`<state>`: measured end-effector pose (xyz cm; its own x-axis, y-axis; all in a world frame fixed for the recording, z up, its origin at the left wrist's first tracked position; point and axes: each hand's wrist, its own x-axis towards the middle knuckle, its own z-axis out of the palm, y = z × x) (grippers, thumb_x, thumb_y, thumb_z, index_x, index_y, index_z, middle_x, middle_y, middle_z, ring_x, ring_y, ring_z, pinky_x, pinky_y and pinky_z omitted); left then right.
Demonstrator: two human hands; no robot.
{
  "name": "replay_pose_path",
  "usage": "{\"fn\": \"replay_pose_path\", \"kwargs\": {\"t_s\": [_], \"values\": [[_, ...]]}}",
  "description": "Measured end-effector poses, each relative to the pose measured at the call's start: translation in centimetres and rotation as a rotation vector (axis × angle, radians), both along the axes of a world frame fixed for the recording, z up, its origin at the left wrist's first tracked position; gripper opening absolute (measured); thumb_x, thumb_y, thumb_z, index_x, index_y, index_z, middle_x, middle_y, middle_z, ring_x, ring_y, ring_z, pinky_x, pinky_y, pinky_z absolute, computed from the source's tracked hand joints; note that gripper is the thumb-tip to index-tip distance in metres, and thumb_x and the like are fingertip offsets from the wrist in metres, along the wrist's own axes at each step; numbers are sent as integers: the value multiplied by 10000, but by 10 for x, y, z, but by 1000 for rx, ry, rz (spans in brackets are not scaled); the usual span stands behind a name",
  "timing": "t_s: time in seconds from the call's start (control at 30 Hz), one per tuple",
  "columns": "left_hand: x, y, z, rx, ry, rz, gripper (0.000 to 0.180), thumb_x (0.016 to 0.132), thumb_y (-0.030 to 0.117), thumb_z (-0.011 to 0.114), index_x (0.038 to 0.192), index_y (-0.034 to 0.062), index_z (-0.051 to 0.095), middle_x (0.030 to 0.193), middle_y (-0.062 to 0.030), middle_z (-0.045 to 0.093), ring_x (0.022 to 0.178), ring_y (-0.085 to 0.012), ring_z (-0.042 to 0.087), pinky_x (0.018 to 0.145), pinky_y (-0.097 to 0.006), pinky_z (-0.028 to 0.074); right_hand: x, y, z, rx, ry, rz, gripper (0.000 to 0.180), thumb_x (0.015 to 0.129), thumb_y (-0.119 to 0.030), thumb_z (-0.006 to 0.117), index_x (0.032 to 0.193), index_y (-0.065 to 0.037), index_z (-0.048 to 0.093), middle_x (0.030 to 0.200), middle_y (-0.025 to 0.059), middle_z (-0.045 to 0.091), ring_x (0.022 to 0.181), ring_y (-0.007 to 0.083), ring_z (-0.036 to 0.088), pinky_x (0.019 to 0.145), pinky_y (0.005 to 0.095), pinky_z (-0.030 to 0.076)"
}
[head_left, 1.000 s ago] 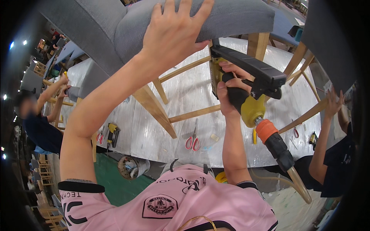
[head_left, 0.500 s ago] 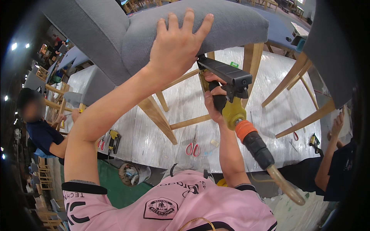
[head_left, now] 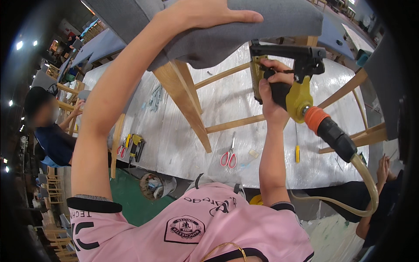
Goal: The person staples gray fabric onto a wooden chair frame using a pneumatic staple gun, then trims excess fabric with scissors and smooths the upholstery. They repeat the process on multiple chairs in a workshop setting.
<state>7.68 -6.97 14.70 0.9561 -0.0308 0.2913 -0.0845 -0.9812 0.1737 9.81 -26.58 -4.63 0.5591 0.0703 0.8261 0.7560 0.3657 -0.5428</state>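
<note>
A grey upholstered chair [head_left: 279,27] with wooden legs is tilted on the table in front of me. My left hand [head_left: 203,14] lies on its seat, thumb stretched out along the fabric; the other fingers are mostly hidden or beyond the top edge. Below that hand, the grey cover bulges at the seat's lower edge. In my right hand [head_left: 276,89] is a yellow and black pneumatic staple gun [head_left: 301,98], fingers wrapped round its grip. Its nose end is just below the seat edge; whether it touches is unclear. An orange coupling joins it to an air hose [head_left: 371,187].
On the plastic-covered table [head_left: 183,142] lie red-handled scissors [head_left: 228,158], a yellow-handled tool [head_left: 297,153], metal pieces [head_left: 156,97] and another staple gun [head_left: 138,146]. A bucket [head_left: 150,187] stands below. Co-workers are at left [head_left: 52,135] and right [head_left: 385,170]; another chair [head_left: 384,87] stands at right.
The chair has tipped and shifted, showing more of its near leg. My left hand has moved up over the seat. My right hand has carried the staple gun right and slightly upward.
</note>
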Motion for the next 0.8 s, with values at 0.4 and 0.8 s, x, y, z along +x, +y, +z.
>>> {"fn": "replay_pose_path", "kwargs": {"t_s": [0.4,0.8], "values": [[-20,-15,-53,672,-484,48,934,773,434,829,1499,7,426,1302,-246,546,1114,-397,580,967,-486,475,0,14,-23,124,-73,109,260,873,64,682,1006,-56,493,1201,213,647,1167,372,665,1081,534,492],[-22,-22,-60,692,-560,41,970,695,378,867,1502,47,446,1282,-231,552,1051,-370,575,909,-481,477,5,19,-19,30,-175,98,230,897,25,702,998,-67,517,1195,184,639,1170,357,656,1070,538,498]]}}
